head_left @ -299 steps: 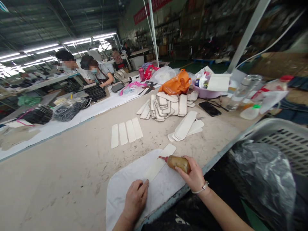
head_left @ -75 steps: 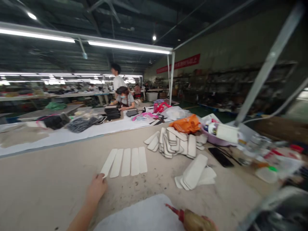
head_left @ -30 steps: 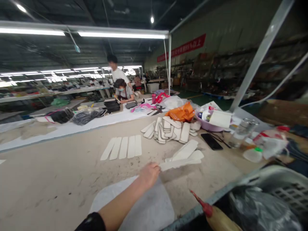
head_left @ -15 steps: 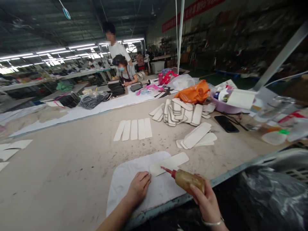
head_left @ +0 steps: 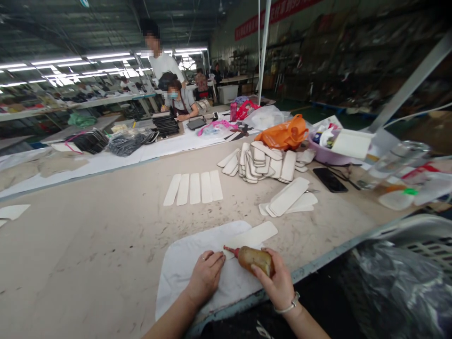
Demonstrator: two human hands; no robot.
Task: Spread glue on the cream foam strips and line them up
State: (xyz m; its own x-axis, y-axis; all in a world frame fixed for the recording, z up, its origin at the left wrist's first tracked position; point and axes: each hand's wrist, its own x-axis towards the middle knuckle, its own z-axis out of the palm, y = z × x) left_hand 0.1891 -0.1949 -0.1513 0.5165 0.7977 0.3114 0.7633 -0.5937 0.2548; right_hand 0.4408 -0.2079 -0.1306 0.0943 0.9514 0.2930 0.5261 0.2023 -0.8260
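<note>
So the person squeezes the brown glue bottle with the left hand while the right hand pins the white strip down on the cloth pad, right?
Not quite: the hands are swapped. In the head view the right hand holds the brown glue bottle, its red nozzle at the white strip, while the left hand pins the strip down on the cloth pad.

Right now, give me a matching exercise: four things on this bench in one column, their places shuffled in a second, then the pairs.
Things:
1. squeeze bottle
2. black phone
3. orange bag
4. four flat strips

Places:
A. behind the heaped pads
B. in the right hand
C. side by side, mid-table
D. right of the heap, near the purple basin

Pairs: 1-B, 2-D, 3-A, 4-C
</note>
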